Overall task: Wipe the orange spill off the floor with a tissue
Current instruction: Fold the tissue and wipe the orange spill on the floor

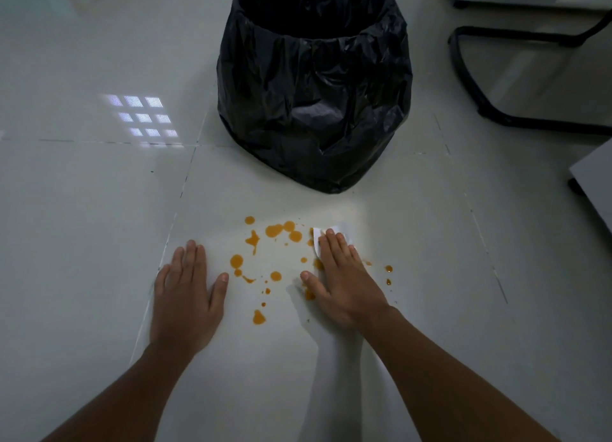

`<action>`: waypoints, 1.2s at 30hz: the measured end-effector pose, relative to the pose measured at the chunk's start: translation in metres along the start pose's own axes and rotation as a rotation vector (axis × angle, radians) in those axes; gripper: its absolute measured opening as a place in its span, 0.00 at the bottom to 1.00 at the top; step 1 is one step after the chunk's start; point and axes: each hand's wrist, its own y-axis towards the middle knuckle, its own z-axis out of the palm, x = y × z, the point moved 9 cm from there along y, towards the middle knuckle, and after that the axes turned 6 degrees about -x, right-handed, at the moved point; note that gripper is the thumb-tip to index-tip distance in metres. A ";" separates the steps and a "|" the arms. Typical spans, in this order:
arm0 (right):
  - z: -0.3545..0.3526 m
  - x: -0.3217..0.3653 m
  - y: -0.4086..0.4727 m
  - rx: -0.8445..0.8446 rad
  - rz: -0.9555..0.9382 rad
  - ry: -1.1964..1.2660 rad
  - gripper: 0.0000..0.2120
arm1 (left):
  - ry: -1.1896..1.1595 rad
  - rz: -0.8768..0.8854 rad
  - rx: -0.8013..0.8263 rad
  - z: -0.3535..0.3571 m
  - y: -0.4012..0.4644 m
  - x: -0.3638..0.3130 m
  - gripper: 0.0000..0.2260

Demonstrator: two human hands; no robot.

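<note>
Orange drops and blots of the spill (273,231) lie scattered over a pale floor tile between my hands. My right hand (341,277) lies flat, fingers together, pressing a white tissue (318,233) onto the right part of the spill; only the tissue's far and left edges show past my fingers. My left hand (185,292) rests flat on the floor to the left of the drops, fingers together, with nothing in it. A few small drops (388,269) sit to the right of my right hand.
A bin lined with a black bag (313,87) stands just beyond the spill. Black tubular chair legs (463,64) are at the back right, and a grey furniture corner (592,183) juts in at the right edge.
</note>
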 end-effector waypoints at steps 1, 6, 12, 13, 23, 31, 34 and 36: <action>-0.001 -0.003 -0.004 0.000 -0.010 -0.040 0.40 | 0.005 0.004 0.002 0.000 0.001 0.000 0.35; -0.018 -0.035 -0.023 -0.006 0.049 -0.138 0.41 | 0.010 0.014 0.011 0.001 -0.001 -0.002 0.40; -0.042 -0.081 -0.041 0.004 0.144 -0.127 0.39 | 0.005 0.012 0.003 0.004 -0.002 0.000 0.38; -0.043 -0.084 -0.047 -0.003 0.158 -0.104 0.39 | 0.003 0.013 0.002 0.004 -0.001 0.000 0.37; -0.036 -0.049 -0.080 -0.159 0.202 0.110 0.37 | 0.005 0.015 -0.022 0.001 -0.002 -0.003 0.38; -0.017 -0.049 -0.095 -0.098 0.144 -0.093 0.37 | 0.022 0.033 -0.012 0.006 0.000 0.000 0.39; -0.027 -0.066 -0.109 -0.160 0.255 -0.083 0.38 | 0.018 0.037 -0.010 0.009 -0.001 0.001 0.39; -0.026 -0.064 -0.120 -0.173 0.318 -0.060 0.41 | 0.008 0.033 -0.010 0.009 -0.001 0.001 0.39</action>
